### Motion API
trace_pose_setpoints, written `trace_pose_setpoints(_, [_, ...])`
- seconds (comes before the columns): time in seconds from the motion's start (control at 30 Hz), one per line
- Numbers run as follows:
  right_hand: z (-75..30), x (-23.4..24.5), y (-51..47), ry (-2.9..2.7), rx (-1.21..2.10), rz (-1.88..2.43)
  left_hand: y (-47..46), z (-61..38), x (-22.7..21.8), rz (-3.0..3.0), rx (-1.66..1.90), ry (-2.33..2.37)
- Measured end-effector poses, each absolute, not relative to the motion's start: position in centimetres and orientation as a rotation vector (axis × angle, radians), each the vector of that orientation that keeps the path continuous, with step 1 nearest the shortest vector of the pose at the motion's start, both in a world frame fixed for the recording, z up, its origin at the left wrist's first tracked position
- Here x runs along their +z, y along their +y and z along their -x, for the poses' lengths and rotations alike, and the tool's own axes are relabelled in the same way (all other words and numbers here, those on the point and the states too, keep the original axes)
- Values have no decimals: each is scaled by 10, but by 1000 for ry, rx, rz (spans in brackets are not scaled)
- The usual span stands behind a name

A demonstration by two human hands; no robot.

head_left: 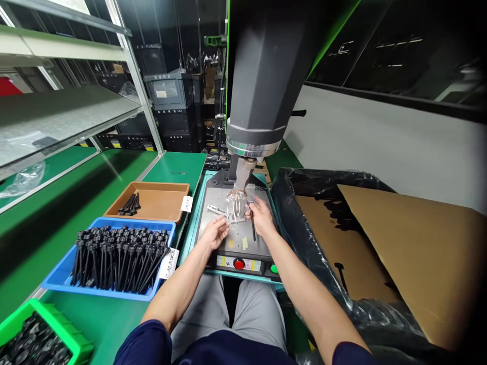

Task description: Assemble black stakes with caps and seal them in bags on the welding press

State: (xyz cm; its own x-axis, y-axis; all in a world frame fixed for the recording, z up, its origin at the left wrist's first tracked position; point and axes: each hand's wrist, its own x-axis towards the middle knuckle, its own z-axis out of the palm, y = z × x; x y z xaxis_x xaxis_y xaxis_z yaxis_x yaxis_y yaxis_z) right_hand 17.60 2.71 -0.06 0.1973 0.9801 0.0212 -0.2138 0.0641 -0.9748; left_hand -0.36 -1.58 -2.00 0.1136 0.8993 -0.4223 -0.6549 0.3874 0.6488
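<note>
On the machine's metal base plate [213, 195], both of my hands are beside a clear, shiny plastic piece [236, 205] directly under the metal welding horn [243, 172]. My left hand [216, 232] is closed in a pinch at the left lower edge of the clear plastic; what its fingertips hold is hidden. My right hand [262, 217] is at the right side, its fingers closed around a thin black rod-shaped part [253, 225] that points down toward me. A small silver metal bracket [216, 209] is to the left of the clear plastic.
At left, a blue tray [102, 293] is full of black stemmed parts, behind it a brown tray [163, 195] has several. A green bin [81, 344] is front left. Red [239, 263] and green buttons [273, 267] line the base's front. A plastic-lined box with cardboard [411, 228] stands right.
</note>
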Motion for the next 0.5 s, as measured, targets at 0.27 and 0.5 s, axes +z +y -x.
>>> trace_pose_setpoints(0.27, [-202,10,66,-983,964,1123,-3,10,16,-460,1286,836])
trace_pose_setpoints(0.5, [-187,3,47,-1151,801,1104,0,10,31,-551,1315,784])
